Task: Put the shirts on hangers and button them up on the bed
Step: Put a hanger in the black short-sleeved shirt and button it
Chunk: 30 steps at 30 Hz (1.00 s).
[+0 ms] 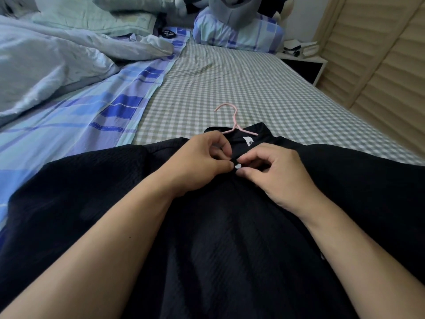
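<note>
The black shirt (218, 226) lies front-up on the bed (253, 84), spread wide across the near end, its collar pointing to 12 o'clock. A pink hanger (232, 122) is already inside it: only the hook and the top of the shoulders show, poking out of the collar onto the checked sheet. So the hanging looks done for this shirt, and the buttoning is the step in hand, apparently at the topmost button.

That white button (237, 166) sits just below the collar, right between the two hands. The left hand (202, 162) comes in from 9 o'clock with its fingers curled, thumb and forefinger pinching the shirt's edge beside the button. The right hand (273, 171) comes in from 3 o'clock, fingers likewise curled and pinching the opposite edge, its thumb tip just under the button.

Whether the button is through its hole I cannot tell. If not, the next move calls for a small push through the slit while the other hand holds the cloth taut, then moving down toward 6 o'clock for the next one.

A rumpled duvet (46, 65) lies at 10 o'clock, pillows (236, 31) at 12
</note>
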Available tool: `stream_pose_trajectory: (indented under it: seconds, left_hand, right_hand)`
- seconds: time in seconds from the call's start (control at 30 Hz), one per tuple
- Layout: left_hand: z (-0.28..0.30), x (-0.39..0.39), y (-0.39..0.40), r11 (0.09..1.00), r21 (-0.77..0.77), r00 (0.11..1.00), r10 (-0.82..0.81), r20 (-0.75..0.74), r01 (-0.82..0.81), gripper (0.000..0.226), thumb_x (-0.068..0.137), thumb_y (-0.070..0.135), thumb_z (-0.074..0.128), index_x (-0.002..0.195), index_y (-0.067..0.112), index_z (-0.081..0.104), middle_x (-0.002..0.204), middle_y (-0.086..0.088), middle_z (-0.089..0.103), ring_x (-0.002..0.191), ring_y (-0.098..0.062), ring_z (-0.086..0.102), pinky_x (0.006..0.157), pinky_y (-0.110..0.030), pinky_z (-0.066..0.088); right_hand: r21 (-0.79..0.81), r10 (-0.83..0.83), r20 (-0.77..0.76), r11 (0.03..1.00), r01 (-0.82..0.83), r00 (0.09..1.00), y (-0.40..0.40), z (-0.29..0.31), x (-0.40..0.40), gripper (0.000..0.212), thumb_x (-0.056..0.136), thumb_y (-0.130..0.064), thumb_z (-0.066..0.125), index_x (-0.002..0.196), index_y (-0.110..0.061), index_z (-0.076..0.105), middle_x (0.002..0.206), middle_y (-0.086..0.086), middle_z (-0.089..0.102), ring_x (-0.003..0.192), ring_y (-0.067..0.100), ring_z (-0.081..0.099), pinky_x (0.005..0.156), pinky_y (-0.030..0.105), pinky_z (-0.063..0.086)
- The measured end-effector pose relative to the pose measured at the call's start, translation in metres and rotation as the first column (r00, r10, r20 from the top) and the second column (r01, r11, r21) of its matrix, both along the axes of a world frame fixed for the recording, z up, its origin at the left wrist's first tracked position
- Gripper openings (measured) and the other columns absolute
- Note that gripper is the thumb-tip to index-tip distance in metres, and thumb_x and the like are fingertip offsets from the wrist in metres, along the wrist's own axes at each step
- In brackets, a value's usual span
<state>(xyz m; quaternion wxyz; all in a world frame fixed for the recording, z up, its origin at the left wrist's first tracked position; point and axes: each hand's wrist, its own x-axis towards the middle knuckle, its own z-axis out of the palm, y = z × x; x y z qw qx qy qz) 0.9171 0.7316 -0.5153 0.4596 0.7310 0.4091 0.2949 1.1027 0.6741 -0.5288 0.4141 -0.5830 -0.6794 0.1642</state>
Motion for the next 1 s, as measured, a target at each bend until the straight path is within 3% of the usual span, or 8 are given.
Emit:
stream_pose_trajectory:
  seconds: [0.13,0.27,0.5,0.67,0.77,0.87,0.93,1.0]
  left_hand:
    - [0.0,0.001,-0.001,1.0,0.007,1.0,0.012,0.0,-0.012,0.016,0.085,0.006,0.075,0.093,0.012,0.064,0.076,-0.003,0.073,0.064,-0.009,0.057,0.06,-0.022,0.045]
    - [-0.001,0.003,-0.002,0.998,0.067,1.0,0.008,-0.017,-0.007,0.007,0.089,0.012,0.073,0.089,0.014,0.066,0.072,0.001,0.071,0.058,-0.004,0.054,0.057,-0.016,0.042]
    - [-0.007,0.007,-0.002,0.981,0.187,0.997,0.068,-0.044,-0.058,0.01,0.093,0.014,0.067,0.095,0.023,0.063,0.079,0.004,0.073,0.061,0.003,0.058,0.064,-0.013,0.043]
    - [-0.025,0.023,0.006,0.836,0.532,0.961,0.239,-0.137,-0.132,0.008,0.092,0.027,0.069,0.093,0.029,0.061,0.084,0.019,0.062,0.095,-0.01,0.056,0.094,-0.037,0.042]
    - [-0.035,0.03,0.003,0.785,0.605,0.89,0.364,-0.274,-0.134,0.023,0.095,0.04,0.064,0.108,0.021,0.063,0.109,0.004,0.06,0.107,-0.023,0.05,0.096,-0.04,0.041]
    - [-0.015,0.025,-0.016,0.732,0.648,0.853,0.462,-0.243,-0.211,0.025,0.094,0.037,0.062,0.109,0.017,0.058,0.117,-0.005,0.051,0.11,-0.026,0.046,0.095,-0.041,0.04]
    - [0.006,0.011,-0.042,0.844,0.513,0.884,0.351,-0.308,-0.156,0.017,0.094,0.032,0.06,0.106,0.02,0.06,0.114,-0.004,0.051,0.112,-0.026,0.048,0.097,-0.039,0.042]
    - [0.009,-0.002,-0.073,0.952,0.306,0.87,0.16,-0.465,-0.012,0.031,0.096,0.037,0.057,0.124,0.025,0.06,0.128,-0.005,0.052,0.124,-0.028,0.047,0.106,-0.039,0.04]
  right_hand:
    - [0.191,-0.032,0.194,0.982,-0.006,0.981,-0.002,-0.003,-0.003,0.015,0.077,-0.015,0.088,0.08,-0.015,0.072,0.081,-0.009,0.064,0.073,0.008,0.064,0.065,0.019,0.048]
    - [0.149,-0.091,0.237,0.987,0.056,0.967,-0.004,-0.005,-0.007,0.017,0.081,-0.024,0.083,0.078,-0.022,0.066,0.08,-0.013,0.06,0.074,0.007,0.06,0.067,0.025,0.049]
    - [-0.061,-0.093,0.094,0.993,0.099,0.991,-0.003,0.0,-0.012,0.016,0.083,-0.016,0.082,0.079,-0.023,0.068,0.076,-0.01,0.066,0.07,0.005,0.061,0.065,0.013,0.047]
    - [-0.203,-0.141,-0.203,0.974,0.099,0.969,0.013,-0.008,0.0,0.009,0.088,-0.016,0.078,0.083,-0.019,0.071,0.073,-0.007,0.063,0.064,0.003,0.051,0.063,0.015,0.043]
    - [-0.172,-0.276,-0.109,0.951,0.255,0.955,0.019,-0.017,-0.005,0.004,0.09,-0.022,0.075,0.091,-0.02,0.072,0.079,-0.009,0.066,0.067,0.001,0.055,0.07,0.017,0.046]
    - [-0.163,-0.287,0.005,0.945,0.284,0.958,0.003,0.001,-0.011,0.015,0.092,-0.033,0.072,0.102,-0.023,0.066,0.088,-0.011,0.064,0.078,0.002,0.058,0.082,0.028,0.053]
    - [-0.143,-0.254,0.094,0.953,0.265,0.963,-0.021,0.022,-0.015,0.031,0.086,-0.045,0.074,0.102,-0.026,0.056,0.095,-0.013,0.057,0.084,0.002,0.055,0.079,0.028,0.048]
    - [-0.168,-0.185,0.32,0.954,0.248,0.929,-0.051,0.034,-0.022,0.042,0.081,-0.051,0.075,0.104,-0.027,0.05,0.106,-0.011,0.05,0.094,0.007,0.052,0.079,0.028,0.043]
